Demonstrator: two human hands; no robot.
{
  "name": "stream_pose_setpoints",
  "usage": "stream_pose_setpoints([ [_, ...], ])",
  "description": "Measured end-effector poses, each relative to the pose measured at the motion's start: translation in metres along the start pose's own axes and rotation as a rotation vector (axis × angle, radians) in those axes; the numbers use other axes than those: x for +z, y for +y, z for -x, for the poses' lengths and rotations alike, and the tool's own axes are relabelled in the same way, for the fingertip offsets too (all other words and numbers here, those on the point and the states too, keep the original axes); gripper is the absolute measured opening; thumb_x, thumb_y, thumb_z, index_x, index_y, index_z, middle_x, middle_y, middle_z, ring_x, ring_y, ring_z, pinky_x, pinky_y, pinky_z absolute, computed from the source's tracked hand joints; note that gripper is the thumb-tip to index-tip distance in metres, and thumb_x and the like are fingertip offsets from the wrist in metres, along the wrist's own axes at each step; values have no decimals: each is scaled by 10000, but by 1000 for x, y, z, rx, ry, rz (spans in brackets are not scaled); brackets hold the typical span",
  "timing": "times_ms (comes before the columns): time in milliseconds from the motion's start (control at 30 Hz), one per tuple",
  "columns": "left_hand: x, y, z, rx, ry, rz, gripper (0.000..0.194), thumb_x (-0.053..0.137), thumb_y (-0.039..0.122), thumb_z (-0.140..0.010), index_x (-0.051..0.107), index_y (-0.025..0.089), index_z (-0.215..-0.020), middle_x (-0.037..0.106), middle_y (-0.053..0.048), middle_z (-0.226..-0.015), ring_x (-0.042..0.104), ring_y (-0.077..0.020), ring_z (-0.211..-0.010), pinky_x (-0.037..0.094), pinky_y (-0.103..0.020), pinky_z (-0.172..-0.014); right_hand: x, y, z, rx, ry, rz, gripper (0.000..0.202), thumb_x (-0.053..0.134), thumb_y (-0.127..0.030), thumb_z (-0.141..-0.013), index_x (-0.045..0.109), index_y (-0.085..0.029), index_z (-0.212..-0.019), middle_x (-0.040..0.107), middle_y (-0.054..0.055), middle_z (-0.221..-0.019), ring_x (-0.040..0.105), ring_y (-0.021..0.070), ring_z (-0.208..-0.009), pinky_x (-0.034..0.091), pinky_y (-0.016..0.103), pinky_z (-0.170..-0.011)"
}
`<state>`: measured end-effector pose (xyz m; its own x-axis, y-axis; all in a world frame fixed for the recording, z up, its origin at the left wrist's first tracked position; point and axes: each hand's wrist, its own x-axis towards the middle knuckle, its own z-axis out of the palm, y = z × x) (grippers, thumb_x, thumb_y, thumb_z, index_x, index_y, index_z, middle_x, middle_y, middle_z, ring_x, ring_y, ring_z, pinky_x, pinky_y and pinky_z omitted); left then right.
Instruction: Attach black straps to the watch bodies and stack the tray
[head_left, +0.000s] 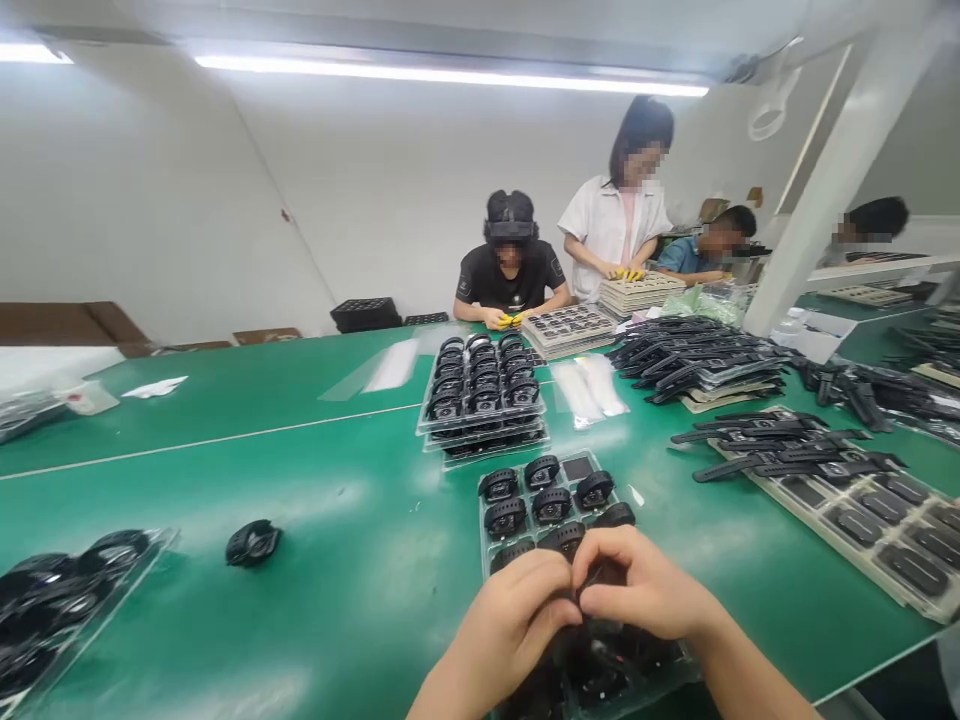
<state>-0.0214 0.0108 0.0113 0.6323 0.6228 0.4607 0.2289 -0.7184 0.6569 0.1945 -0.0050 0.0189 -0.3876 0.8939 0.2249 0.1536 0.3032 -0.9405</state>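
Observation:
Over the near part of a clear tray [486,530] of black watches [551,505], my left hand [517,615] and my right hand [645,585] meet, fingertips together. Both are closed in a pinch on a small dark thing, mostly hidden between the fingers; I cannot make out what it is. Looped black straps sit on the watches in the tray's compartments. One compartment at the tray's far right corner [577,467] holds no looped strap.
Stacked trays of watches [484,390] stand beyond. A single watch [253,543] lies left, near another tray [97,635]. On the right are loose straps [795,445] over a beige tray [862,560]. Several people sit or stand across the green table [337,500].

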Motion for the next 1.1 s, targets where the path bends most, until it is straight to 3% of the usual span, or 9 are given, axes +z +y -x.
stream_pose_setpoints([
  [200,10,-1,2,292,150,-446,217,488,87,-971,643,172,-1097,762,-118,-920,719,-226,-778,583,-292,-673,4,2,-5,54,-8,-141,84,711,-151,-764,643,-199,-776,590,-53,-706,506,112,-639,424,215,-599],
  [267,13,1,2,367,187,-553,195,488,49,-955,646,153,-1000,747,-112,-832,706,-225,-713,574,-308,-632,7,5,-6,67,33,-128,93,702,-126,-746,645,-197,-763,605,-44,-715,515,120,-660,423,217,-605],
  [400,15,5,3,463,254,-618,219,507,-6,-931,605,159,-826,617,-21,-610,589,-167,-527,499,-292,-496,11,10,-8,62,50,-156,85,727,-140,-700,662,-191,-720,631,-32,-691,527,125,-643,423,228,-595],
  [567,8,3,9,590,326,-688,166,706,89,-892,669,154,-1041,719,-52,-738,684,-182,-614,578,-299,-570,10,12,-6,23,26,-206,75,732,-167,-664,669,-187,-699,693,1,-721,601,154,-669,472,264,-638],
  [667,4,3,13,607,332,-694,199,759,139,-873,686,160,-1056,726,-50,-735,689,-181,-603,587,-296,-568,8,11,-5,2,26,-216,84,745,-183,-671,672,-187,-714,716,13,-745,630,163,-682,493,284,-673],
  [800,2,6,13,639,328,-711,132,724,76,-873,695,139,-984,732,-63,-739,678,-177,-616,559,-297,-558,6,10,-2,-21,69,-121,61,718,-193,-705,661,-195,-727,744,26,-786,670,178,-722,521,287,-693],
  [867,1,7,10,618,368,-641,124,642,22,-893,673,137,-927,705,-54,-690,644,-168,-594,525,-298,-536,1,12,0,-11,141,-5,55,686,-224,-762,645,-203,-732,736,21,-770,669,175,-703,530,278,-667],
  [967,0,5,5,464,436,-486,189,553,-9,-906,623,162,-867,656,-35,-651,583,-157,-573,487,-297,-528,-18,16,-4,23,332,123,125,597,-312,-905,645,-210,-851,726,38,-852,655,177,-729,532,286,-666],
  [1100,4,0,2,375,390,-466,215,530,26,-923,606,192,-810,628,-17,-631,555,-148,-554,456,-284,-524,-54,18,-32,28,495,288,205,653,-367,-912,665,-227,-1061,728,71,-1078,657,238,-990,508,381,-909],
])
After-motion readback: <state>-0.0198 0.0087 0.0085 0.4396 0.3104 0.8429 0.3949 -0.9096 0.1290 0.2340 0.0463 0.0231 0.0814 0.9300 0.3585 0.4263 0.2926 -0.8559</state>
